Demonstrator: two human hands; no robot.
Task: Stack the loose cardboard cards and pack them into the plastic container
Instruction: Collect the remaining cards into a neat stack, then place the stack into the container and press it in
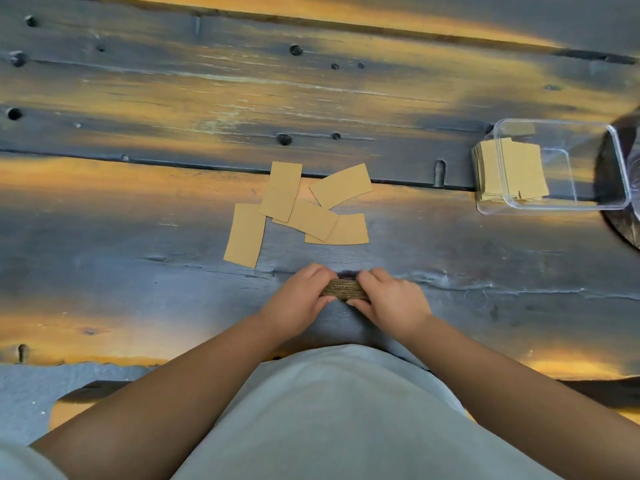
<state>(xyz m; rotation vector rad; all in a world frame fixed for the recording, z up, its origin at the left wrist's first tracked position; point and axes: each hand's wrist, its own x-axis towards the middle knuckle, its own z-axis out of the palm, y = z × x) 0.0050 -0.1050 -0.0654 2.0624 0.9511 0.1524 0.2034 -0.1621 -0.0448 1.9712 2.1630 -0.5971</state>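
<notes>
A stack of brown cardboard cards (343, 289) stands on its edge on the wooden table near me, showing its corrugated side. My left hand (301, 299) grips its left end and my right hand (391, 301) grips its right end. Several loose cards (304, 211) lie flat and partly overlapping just beyond my hands. At the right, a clear plastic container (616, 168) lies tipped on its side, with a stack of cards (509, 169) inside at its left part.
The table is dark weathered wood (173, 98) with knots and holes. A dark round object (623, 233) lies under the container at the right edge. My grey shirt fills the bottom of the view.
</notes>
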